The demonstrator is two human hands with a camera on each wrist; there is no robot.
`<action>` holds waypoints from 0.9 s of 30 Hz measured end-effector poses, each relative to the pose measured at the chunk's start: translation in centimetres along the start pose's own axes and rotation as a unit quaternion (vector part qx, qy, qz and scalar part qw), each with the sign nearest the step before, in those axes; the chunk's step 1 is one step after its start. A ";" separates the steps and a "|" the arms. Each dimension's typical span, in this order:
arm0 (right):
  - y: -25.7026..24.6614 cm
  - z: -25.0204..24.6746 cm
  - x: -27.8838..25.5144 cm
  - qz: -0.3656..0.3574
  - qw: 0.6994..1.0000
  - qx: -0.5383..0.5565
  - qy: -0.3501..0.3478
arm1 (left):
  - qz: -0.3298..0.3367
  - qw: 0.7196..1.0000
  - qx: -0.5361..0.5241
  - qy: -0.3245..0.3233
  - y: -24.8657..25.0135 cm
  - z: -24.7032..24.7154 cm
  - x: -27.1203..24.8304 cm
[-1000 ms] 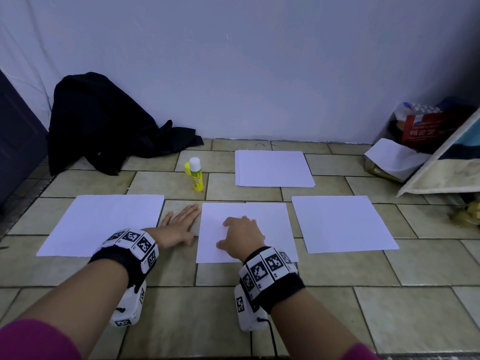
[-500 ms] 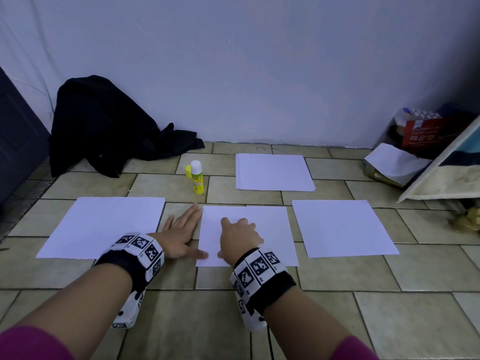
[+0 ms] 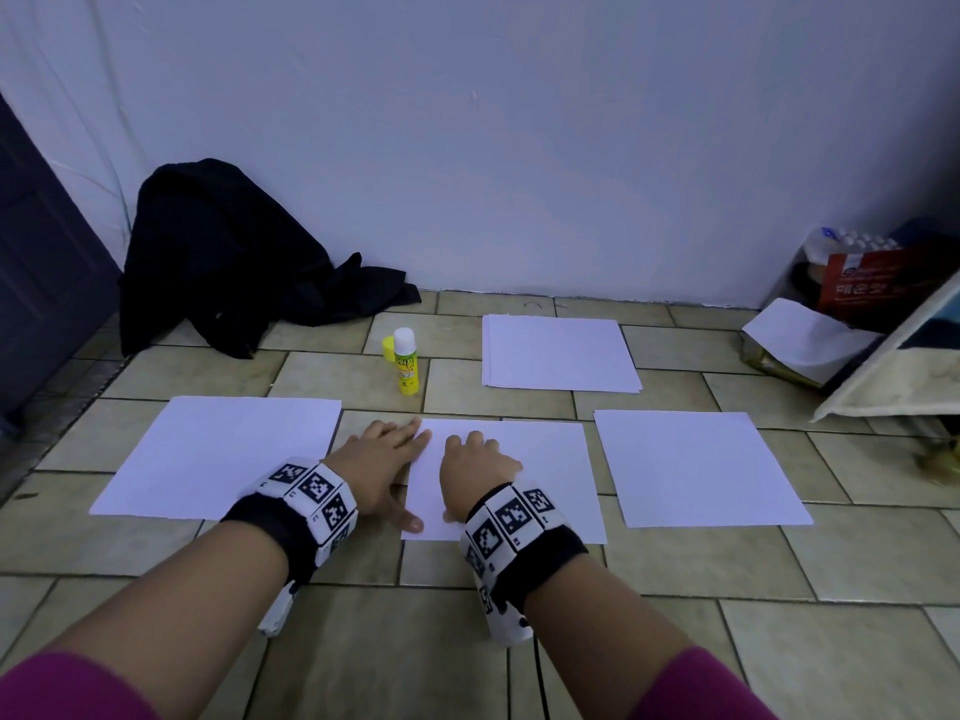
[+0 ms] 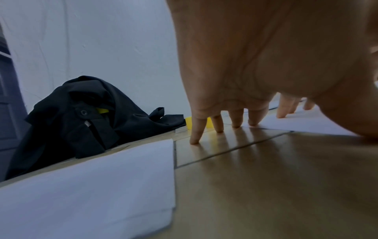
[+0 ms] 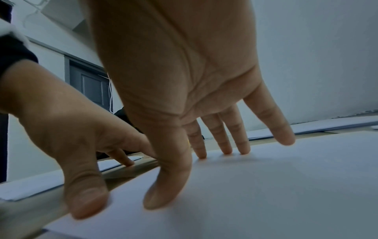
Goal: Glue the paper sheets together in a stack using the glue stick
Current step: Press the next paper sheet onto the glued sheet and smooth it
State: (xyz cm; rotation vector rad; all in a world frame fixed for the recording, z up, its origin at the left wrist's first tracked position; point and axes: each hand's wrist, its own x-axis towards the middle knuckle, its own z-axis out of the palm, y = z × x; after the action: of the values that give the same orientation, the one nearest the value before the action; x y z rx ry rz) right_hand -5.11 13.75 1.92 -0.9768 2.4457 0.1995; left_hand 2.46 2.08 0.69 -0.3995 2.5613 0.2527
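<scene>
Several white paper sheets lie on the tiled floor. My right hand (image 3: 475, 465) rests flat with spread fingers on the left part of the middle sheet (image 3: 550, 475); its fingertips (image 5: 227, 150) press the paper (image 5: 266, 186). My left hand (image 3: 382, 462) lies flat at that sheet's left edge, fingers (image 4: 216, 124) on the tile and thumb on the paper's near corner. The yellow glue stick (image 3: 405, 362) stands upright behind the hands with its cap (image 3: 388, 348) beside it. More sheets lie at left (image 3: 218, 454), right (image 3: 696, 465) and a stack at the back (image 3: 558, 353).
A black garment (image 3: 218, 262) is heaped against the wall at back left. Boxes, a bag and a leaning board (image 3: 883, 324) crowd the right corner. A dark door (image 3: 36, 283) stands at far left.
Both hands have slid a little forward and closer together on the middle sheet; the left thumb now lies on the sheet's near left corner. The head view has tilted slightly.
</scene>
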 end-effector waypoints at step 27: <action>12.3 -0.9 0.0 0.030 0.997 0.068 -0.008 | -0.038 0.999 0.011 -0.021 0.1 -0.3 -0.3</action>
State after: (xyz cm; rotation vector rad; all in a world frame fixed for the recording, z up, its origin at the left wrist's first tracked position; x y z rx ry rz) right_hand -13.77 22.46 2.19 -0.8411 2.4403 0.0588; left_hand 2.56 2.22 1.11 -0.4762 2.4991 0.2033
